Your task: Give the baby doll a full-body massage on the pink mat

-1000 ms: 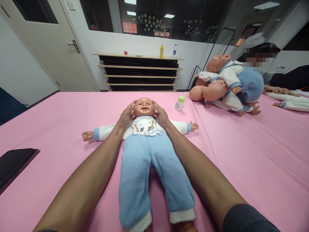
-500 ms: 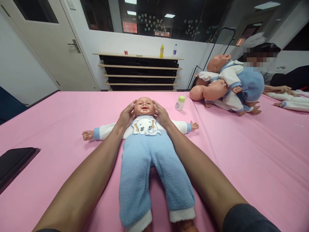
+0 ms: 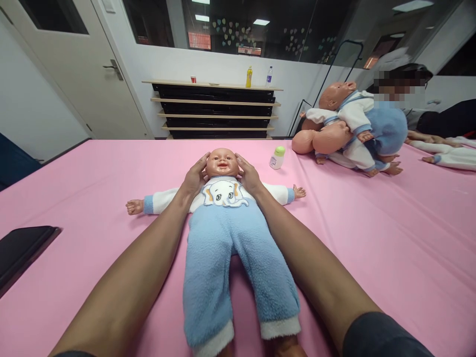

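- Doll head (image 3: 222, 164): smooth, glossy, plastic-looking
- Blue trousers (image 3: 210, 233): fuzzy matt cloth, fleece look
- Elephant patch (image 3: 224, 191): cloth, stitched edge
- Pink table cover (image 3: 372, 238): smooth, slight sheen, faint creases
- Green-capped bottle (image 3: 276, 161): smooth plastic look
- Shelf boards (image 3: 215, 102): wood look, matt
- Door handle (image 3: 118, 70): metal look, dull sheen

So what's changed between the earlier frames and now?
Nothing visibly moved beyond a slight shift of the whole view; nothing was taken hold of or let go. Left hand and right hand stay at the sides of the doll's head. The bottle with the green cap and the piled dolls stayed put.
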The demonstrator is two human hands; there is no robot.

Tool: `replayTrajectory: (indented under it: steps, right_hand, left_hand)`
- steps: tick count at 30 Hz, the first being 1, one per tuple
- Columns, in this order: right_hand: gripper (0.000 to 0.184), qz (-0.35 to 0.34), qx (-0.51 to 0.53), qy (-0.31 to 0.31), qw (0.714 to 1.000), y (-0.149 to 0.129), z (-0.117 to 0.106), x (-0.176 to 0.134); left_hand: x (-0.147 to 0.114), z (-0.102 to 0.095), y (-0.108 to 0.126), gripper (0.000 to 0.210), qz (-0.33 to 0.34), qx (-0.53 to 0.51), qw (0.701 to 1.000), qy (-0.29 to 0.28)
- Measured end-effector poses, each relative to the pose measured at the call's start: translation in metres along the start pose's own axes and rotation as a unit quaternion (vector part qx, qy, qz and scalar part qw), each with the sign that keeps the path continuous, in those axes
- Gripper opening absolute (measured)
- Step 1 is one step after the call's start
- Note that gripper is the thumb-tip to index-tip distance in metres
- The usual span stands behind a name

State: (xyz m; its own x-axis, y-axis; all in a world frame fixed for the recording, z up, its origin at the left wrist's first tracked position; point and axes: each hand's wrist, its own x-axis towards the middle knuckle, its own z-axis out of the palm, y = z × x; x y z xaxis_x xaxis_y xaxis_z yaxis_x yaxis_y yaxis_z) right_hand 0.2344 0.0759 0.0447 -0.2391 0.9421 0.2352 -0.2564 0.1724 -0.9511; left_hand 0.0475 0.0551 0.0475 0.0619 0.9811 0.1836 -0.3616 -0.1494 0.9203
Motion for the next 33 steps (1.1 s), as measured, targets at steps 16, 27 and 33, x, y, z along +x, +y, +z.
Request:
replayTrajectory:
  steps: [16,27,33]
  right_hand:
    - [0.079,-0.002,-0.031,-0.002,1.000,0.000,-0.002,0.001]
    - [0.096,-0.053,-0.122,-0.006,0.991,-0.008,-0.002,-0.007]
    - [0.076,0.001,-0.001,-0.002,1.000,0.002,-0.002,0.002]
  left_hand:
    - [0.002,-0.003,-0.002,0.085,0.013,0.041,0.998,-0.047]
    - [0.000,-0.002,-0.003,0.099,0.045,0.107,0.992,-0.040]
    - [0.004,-0.005,-0.004,0.073,0.006,0.022,1.000,0.004]
